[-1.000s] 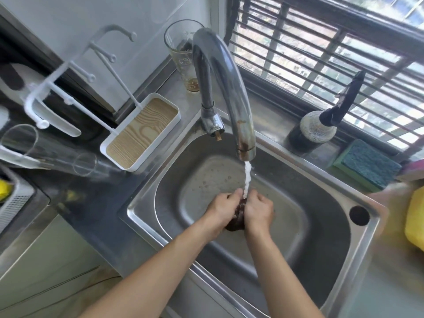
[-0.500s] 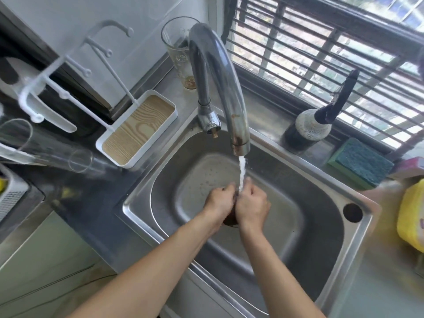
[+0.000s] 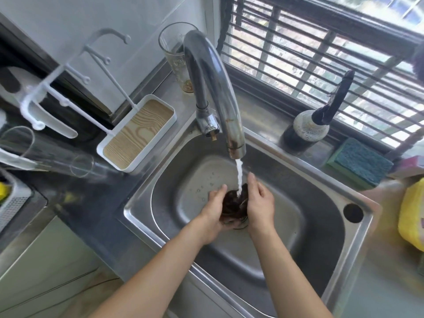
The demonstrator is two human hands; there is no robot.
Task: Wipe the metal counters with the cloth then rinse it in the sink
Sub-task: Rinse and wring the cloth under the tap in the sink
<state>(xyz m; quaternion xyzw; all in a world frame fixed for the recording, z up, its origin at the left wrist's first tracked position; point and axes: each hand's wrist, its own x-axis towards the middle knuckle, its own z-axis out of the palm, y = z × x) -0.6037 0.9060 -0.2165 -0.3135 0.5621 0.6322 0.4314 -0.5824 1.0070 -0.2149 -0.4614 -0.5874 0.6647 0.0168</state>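
Head view, both hands (image 3: 238,207) cupping cloth (image 3: 232,204), fingers (image 3: 252,180) raised

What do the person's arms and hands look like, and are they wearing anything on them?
Both arms are bare as far as the picture shows: no sleeves reach the forearms. The left hand and right hand wear no gloves. I see no watch, bracelet or ring on the parts in view. The forearms are slim and come in from the bottom edge. The fingers have short, plain nails, as far as I can tell.
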